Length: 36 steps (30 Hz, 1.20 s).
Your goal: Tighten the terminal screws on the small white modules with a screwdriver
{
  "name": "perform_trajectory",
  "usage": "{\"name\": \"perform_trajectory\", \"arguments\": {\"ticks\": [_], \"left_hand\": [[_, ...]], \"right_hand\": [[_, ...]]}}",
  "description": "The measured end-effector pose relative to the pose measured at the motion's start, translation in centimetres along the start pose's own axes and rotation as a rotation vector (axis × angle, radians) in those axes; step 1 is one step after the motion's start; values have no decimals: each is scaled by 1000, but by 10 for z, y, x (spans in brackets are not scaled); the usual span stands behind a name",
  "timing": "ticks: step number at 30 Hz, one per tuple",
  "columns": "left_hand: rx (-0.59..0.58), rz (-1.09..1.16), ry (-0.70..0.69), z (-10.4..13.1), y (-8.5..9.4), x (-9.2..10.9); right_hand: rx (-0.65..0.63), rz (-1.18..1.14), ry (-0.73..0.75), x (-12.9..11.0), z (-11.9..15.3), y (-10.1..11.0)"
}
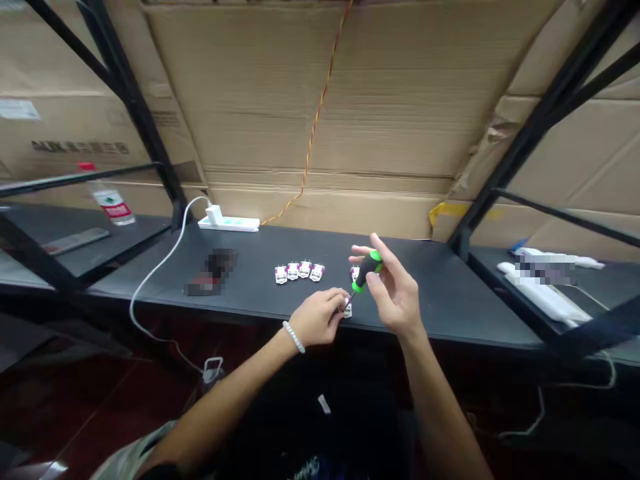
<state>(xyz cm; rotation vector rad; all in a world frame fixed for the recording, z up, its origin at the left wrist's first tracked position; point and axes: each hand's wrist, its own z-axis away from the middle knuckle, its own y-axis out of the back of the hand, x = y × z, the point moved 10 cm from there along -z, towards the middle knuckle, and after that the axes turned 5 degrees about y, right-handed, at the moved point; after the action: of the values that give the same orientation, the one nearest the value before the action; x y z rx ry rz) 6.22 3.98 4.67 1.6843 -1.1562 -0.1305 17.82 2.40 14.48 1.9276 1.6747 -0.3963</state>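
Observation:
My right hand (395, 293) grips a screwdriver (369, 270) with a black and green handle between thumb and fingers, the other fingers partly spread. Its shaft slants down to a small white and purple part (348, 309) close to the table's front edge. Closed round that part is my left hand (317, 317), with a beaded bracelet on the wrist; the fingers hide much of the part. Several similar white and purple parts (299, 271) stand in a row left of the hands. One more such part (355, 273) shows just behind the screwdriver.
On the black table (260, 293) a white power strip (235, 224) with a plugged-in charger (215, 215) lies at the back; its white cable (160, 267) hangs over the front edge. A blurred dark object (210, 272) lies left. Black metal posts (520, 133) flank the workspace, with cardboard (390, 100) behind.

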Motion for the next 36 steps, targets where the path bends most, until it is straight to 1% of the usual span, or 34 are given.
{"name": "perform_trajectory", "arguments": {"ticks": [2, 6, 7, 11, 12, 13, 16, 17, 18, 21, 22, 24, 27, 29, 32, 34, 36], "left_hand": [[-10, -23, 21, -1, -1, 0], [-1, -35, 63, -1, 0, -2], [3, -25, 68, -1, 1, -3], [11, 39, 83, -1, 2, -5], [13, 45, 86, -1, 2, -5], [13, 45, 89, -1, 2, -6], [11, 35, 92, -1, 1, -6], [12, 35, 91, -1, 1, -6], [13, 37, 89, -1, 1, -6], [13, 38, 82, -1, 0, -6], [11, 34, 82, -1, 0, -6], [9, 29, 82, -1, 0, -5], [16, 34, 91, 0, 2, -5], [15, 42, 90, 0, 2, -5], [8, 47, 83, -1, 1, -5], [10, 36, 88, -1, 1, -5], [15, 19, 96, -1, 0, -6]], "right_hand": [[-30, 41, 18, -6, -7, -2], [58, 298, 155, -23, -17, 4], [50, 302, 162, -23, -18, 2], [-82, 87, 80, -13, -18, -9], [-90, 78, 81, -13, -19, -9], [-75, 113, 96, -15, -20, -7], [32, 307, 181, -27, -23, 5], [47, 333, 193, -29, -23, 6], [36, 321, 188, -29, -23, 5], [-66, 159, 113, -19, -21, -4], [-82, 131, 94, -17, -21, -5], [-49, 187, 106, -19, -21, -1], [44, 349, 182, -29, -22, 7], [26, 316, 180, -29, -22, 6], [-55, 158, 102, -18, -21, -1], [-39, 175, 90, -17, -20, 1], [17, 278, 125, -22, -21, 7]]}}
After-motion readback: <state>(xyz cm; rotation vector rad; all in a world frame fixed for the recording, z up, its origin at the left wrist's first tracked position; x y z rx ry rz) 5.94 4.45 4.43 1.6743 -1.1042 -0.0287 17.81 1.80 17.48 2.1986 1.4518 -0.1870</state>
